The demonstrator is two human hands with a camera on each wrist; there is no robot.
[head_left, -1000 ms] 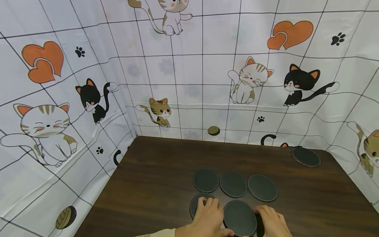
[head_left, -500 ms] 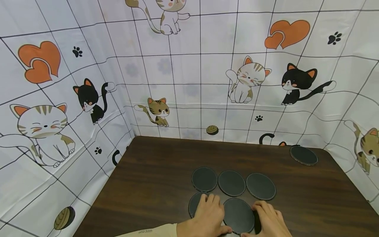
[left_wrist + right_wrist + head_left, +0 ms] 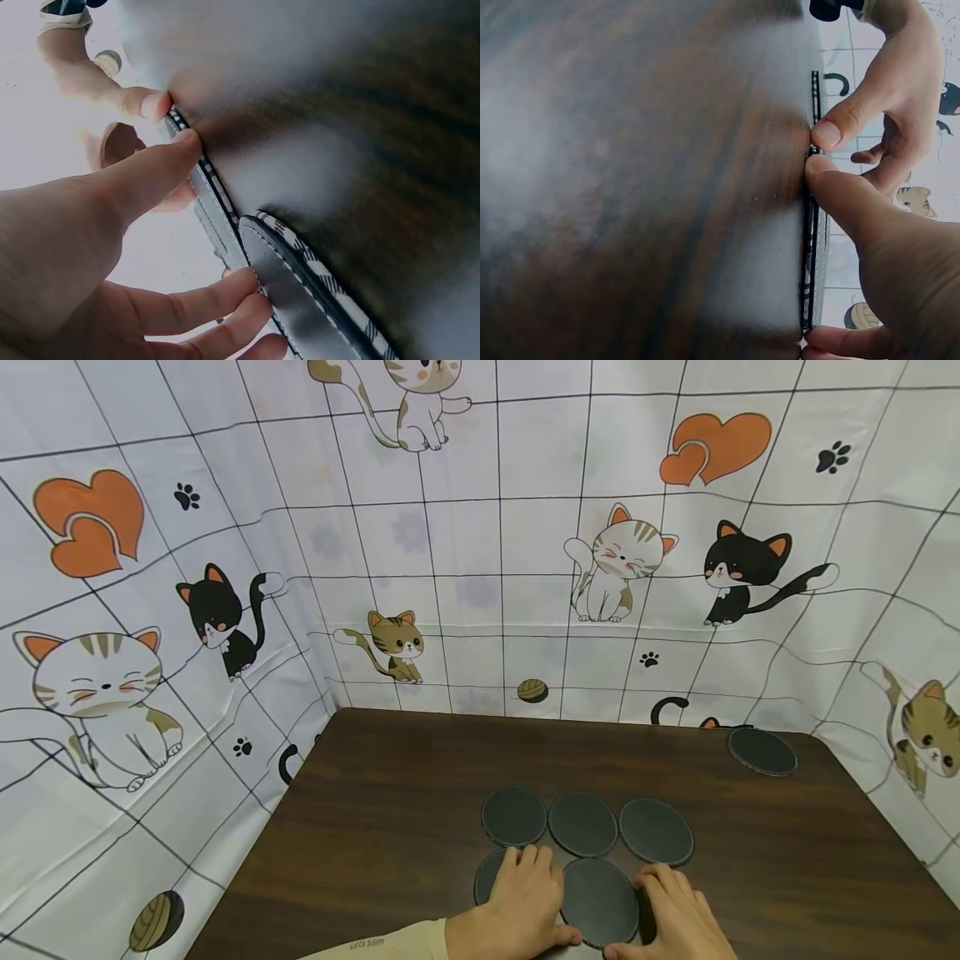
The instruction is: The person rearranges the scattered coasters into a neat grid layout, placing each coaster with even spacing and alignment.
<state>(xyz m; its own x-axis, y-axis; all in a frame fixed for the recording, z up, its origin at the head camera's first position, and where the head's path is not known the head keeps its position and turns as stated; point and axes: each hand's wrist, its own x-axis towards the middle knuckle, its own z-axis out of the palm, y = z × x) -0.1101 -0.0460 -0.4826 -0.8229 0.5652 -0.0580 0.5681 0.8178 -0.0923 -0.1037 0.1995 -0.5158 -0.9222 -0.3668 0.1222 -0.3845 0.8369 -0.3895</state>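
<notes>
Round dark coasters with stitched rims lie on the wooden table. My left hand (image 3: 517, 902) spans the left side of the front middle coaster (image 3: 600, 902), its thumb at the near edge and its fingers by the front left coaster (image 3: 487, 875), which it partly covers. On the opposite side, my right hand (image 3: 675, 914) holds the same middle coaster by its right and near edges. Both thumbs press close together on the rim in the right wrist view, beside a black-and-white checked edge (image 3: 808, 247). A dark patch beneath the right fingers cannot be identified.
Behind the hands, a back row has a left coaster (image 3: 513, 816), a middle coaster (image 3: 582, 824) and a right coaster (image 3: 656, 832). Another coaster (image 3: 762, 752) lies in the table's far right corner. A cat-print curtain (image 3: 465, 543) borders the table (image 3: 390, 802).
The head view has shifted slightly. Both hands keep nearly the same places around the front middle coaster, and the coasters' layout looks the same.
</notes>
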